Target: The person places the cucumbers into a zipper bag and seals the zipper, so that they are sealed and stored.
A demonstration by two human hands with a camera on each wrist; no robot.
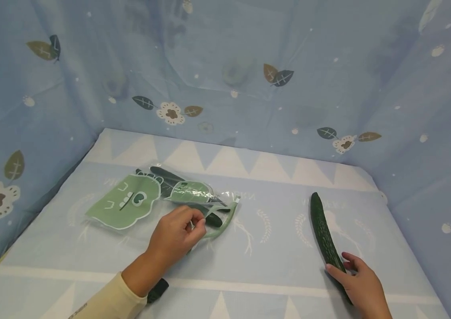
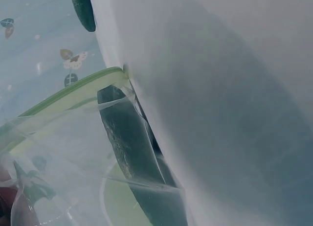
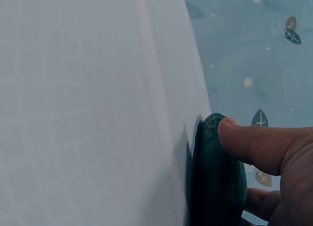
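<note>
**1 cucumber (image 1: 321,221) in hand, 1 bag (image 1: 123,212) pinched!**

On the right, the right hand (image 1: 362,283) has thumb and fingers about the cucumber's near part: long, dark green, bumpy-skinned, gently curved. Well apart, the left hand (image 1: 177,230) pinches the clear, green-printed bag, cucumbers inside. Beneath, a pale blue cloth (image 1: 273,261) with white triangles; at left, far and right, blue leaf-and-flower hangings (image 1: 225,53).
</note>
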